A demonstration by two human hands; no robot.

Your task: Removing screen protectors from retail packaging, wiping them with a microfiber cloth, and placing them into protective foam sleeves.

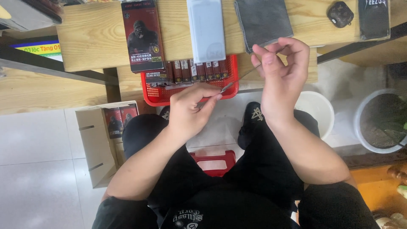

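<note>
Left hand (pixel 190 108) and right hand (pixel 282 70) are each pinching one end of a thin clear film strip (pixel 239 79), stretching it above the red basket (pixel 154 96); likely feather-light, limp, crease-prone, best pinched at its edges.

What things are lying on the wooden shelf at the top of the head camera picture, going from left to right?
Dark red box with a gorilla picture → pale blue-white flat pack → folded grey cloth → small dark brown patterned case → black pouch. The right hand is raised just below the cloth.
</note>
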